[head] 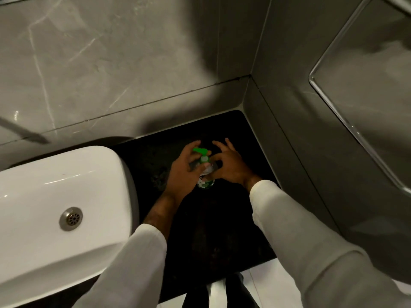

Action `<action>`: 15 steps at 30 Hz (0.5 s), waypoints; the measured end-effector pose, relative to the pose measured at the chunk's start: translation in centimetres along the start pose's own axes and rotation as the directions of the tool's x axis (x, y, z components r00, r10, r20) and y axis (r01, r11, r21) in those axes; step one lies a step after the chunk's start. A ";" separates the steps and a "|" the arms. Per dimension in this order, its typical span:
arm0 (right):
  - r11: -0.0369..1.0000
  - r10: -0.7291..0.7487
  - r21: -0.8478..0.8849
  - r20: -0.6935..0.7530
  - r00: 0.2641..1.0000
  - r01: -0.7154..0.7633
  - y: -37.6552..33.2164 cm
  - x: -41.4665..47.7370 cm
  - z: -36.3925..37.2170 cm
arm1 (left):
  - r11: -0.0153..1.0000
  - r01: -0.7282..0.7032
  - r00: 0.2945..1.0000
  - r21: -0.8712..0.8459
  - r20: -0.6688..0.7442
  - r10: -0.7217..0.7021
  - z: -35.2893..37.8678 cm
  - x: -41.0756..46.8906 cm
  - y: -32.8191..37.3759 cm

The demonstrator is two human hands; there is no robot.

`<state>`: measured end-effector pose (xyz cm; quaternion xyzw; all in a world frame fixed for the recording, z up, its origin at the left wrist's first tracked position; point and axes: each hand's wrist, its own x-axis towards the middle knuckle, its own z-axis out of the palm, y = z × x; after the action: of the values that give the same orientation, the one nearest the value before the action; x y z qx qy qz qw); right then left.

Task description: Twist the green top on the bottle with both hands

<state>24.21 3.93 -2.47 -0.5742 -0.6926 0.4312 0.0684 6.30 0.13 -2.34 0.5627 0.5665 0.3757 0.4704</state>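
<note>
My left hand (181,174) curls round the small clear green-pumped soap bottle (205,172) on the black counter (222,218) right of the white basin (55,196); my right hand (229,165) pinches its neck. Loose grip: it might tip.

Both arms wear long, loose sleeves of an off-white, cream-toned cloth. The left sleeve (133,270) is pushed back well above the wrist, its cuff a soft rolled edge with the forearm bare below it. The right sleeve (295,236) comes down almost to the wrist and ends in a plain rounded cuff, with shallow folds running along its length. The left hand (181,174) and the right hand (231,166) are bare, without gloves. Below, between the arms, dark trouser legs (222,292) show, blurred
</note>
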 end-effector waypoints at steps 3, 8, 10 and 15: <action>1.000 0.000 -0.015 0.002 1.000 0.000 0.2 0.0 0.1 | 1.000 -0.001 1.000 -0.016 -0.017 0.001 0.3 -0.3 -0.2; 1.000 0.004 0.012 -0.017 1.000 -0.004 0.0 0.1 0.4 | 0.996 -0.034 0.981 0.081 -0.186 0.048 0.6 -0.5 -1.0; 1.000 0.005 -0.007 -0.020 1.000 -0.006 0.2 0.1 0.3 | 0.997 -0.031 0.997 0.066 -0.072 0.036 0.4 -0.7 -1.3; 0.999 -0.013 -0.042 -0.023 1.000 0.012 0.0 0.1 0.3 | 0.980 -0.059 0.969 0.191 -0.227 0.102 0.9 -1.0 -0.8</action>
<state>23.99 3.86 -2.67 -0.5760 -0.7043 0.4095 0.0670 6.91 -0.98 -3.21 0.5776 0.6270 0.4049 0.3306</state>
